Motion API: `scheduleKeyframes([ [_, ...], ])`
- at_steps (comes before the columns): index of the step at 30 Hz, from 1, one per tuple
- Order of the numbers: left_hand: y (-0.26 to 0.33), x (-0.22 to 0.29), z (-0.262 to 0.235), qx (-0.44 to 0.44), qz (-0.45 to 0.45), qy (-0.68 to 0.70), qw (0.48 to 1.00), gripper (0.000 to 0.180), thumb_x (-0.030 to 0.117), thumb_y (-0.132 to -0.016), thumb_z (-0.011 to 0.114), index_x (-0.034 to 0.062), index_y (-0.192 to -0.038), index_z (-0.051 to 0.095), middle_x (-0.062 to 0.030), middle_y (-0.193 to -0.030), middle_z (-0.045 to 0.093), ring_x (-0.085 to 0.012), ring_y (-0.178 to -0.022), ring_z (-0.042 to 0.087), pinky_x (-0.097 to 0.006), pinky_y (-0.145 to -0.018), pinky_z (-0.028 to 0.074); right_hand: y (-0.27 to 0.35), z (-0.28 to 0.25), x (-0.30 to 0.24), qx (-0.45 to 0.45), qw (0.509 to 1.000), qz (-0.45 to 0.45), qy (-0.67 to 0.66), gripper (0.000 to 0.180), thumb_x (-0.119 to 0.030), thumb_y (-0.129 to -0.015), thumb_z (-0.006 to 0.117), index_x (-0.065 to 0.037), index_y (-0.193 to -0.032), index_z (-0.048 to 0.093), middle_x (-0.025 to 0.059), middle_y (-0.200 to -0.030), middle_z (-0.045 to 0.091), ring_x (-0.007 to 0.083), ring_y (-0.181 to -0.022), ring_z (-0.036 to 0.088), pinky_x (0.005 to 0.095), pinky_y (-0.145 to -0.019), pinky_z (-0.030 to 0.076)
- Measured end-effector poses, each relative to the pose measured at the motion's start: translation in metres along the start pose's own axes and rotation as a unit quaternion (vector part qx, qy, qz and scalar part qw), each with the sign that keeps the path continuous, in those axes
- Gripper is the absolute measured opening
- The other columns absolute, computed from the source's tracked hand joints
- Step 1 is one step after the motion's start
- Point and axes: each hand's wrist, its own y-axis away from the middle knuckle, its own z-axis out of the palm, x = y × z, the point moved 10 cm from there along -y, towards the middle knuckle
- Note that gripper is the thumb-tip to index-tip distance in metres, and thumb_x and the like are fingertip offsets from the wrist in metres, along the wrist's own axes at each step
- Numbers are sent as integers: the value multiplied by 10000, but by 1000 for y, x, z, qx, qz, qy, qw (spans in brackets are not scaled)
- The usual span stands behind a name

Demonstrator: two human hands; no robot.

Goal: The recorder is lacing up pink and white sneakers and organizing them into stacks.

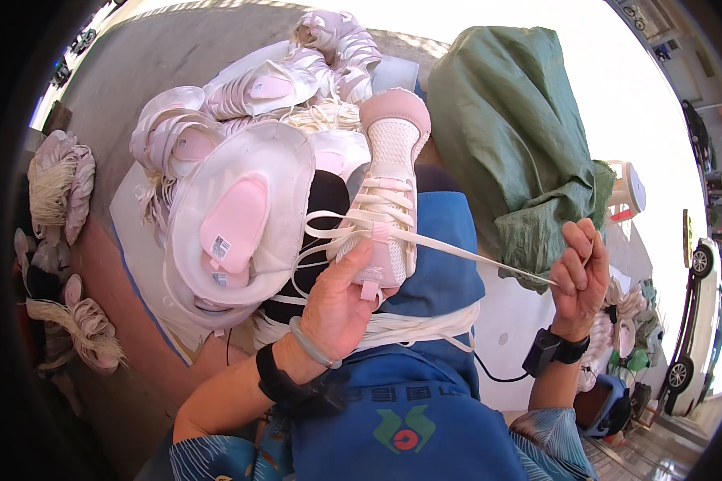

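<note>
My left hand (338,311) grips the toe end of a cream-and-pink shoe upper (390,156), its thumb on top and its fingers mostly hidden beneath. Cream lacing crosses the upper's middle, and loose loops hang on its left side. A flat cream shoelace (475,255) runs taut from the upper to the right. Its far end is pinched in the curled fingers of my right hand (579,271), well away from the upper. Below, a bundle of white laces (417,327) lies across my lap over the blue apron (449,393).
Nested pale shoe uppers with pink linings (241,224) are piled at the left and back, around a heap of cream laces (322,116). A large green sack (505,120) stands at the back right. More tied bundles (60,188) lie far left. A white car (692,329) is far right.
</note>
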Motion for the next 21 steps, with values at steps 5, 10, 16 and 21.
scheduleKeyframes([
  [5, 1, 2, 3, -11, -2, -2, 1000, 413, 322, -956, 595, 121, -1306, 507, -18, -1163, 608, -139, -1043, 587, -320, -833, 483, 60, -94, -109, 119, 983, -120, -73, 147, -139, -1054, 346, -72, -933, 393, 18, -812, 392, 48, -459, 278, 218, -362, 223],
  [10, 7, -3, -8, 26, -53, -70, 996, 433, 377, -969, 556, 94, -1294, 511, -28, -1131, 610, -141, -959, 602, -337, -799, 503, 93, -186, -134, 231, 964, -128, -13, 155, -156, -1038, 411, -59, -925, 455, 5, -767, 422, 46, -450, 282, 217, -368, 228],
  [16, 44, 5, -19, -118, -230, -349, 901, 404, 407, -995, 490, 37, -935, 638, -58, -810, 630, -116, -671, 588, -246, -614, 483, 27, -103, -41, 286, 821, -27, 493, 133, -197, -951, 607, -65, -941, 603, -50, -767, 534, -1, -468, 333, 172, -405, 257],
  [21, 39, 92, 12, 0, 133, -568, 812, 199, 185, -956, 604, 4, -873, 608, -9, -708, 566, -59, -651, 495, -231, -585, 408, -20, 7, 43, 100, 759, 12, 643, 138, -102, -886, 669, -24, -999, 657, -75, -775, 576, -9, -551, 390, 184, -503, 321],
])
